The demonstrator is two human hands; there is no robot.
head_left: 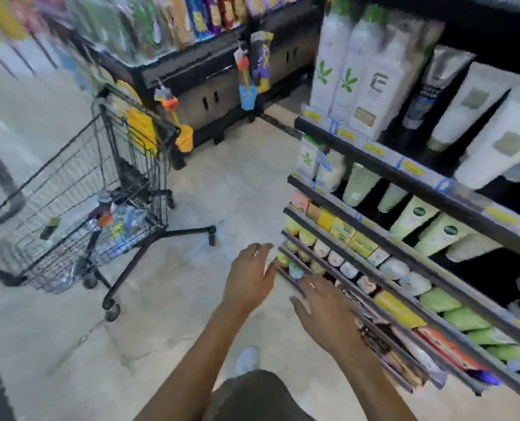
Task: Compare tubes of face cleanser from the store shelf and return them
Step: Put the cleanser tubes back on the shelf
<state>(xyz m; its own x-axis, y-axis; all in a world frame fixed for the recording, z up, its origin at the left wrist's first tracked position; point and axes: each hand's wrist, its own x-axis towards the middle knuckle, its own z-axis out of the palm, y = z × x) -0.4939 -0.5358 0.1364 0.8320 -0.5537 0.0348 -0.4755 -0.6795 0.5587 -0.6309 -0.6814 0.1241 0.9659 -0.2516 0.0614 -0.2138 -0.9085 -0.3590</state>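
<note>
Both bare forearms reach forward and down toward the low end of the store shelf (293,235). The left hand (250,276) hangs just left of the shelf's corner, fingers loosely spread, holding nothing. The right hand (325,308) lies nearer the person, against the shelf's lowest rails, palm down, fingers splayed and empty.

A wire shopping cart (79,208) holding bottles stands at left; hanging toys (246,83) and snack packets (191,16) fill upper frame
</note>
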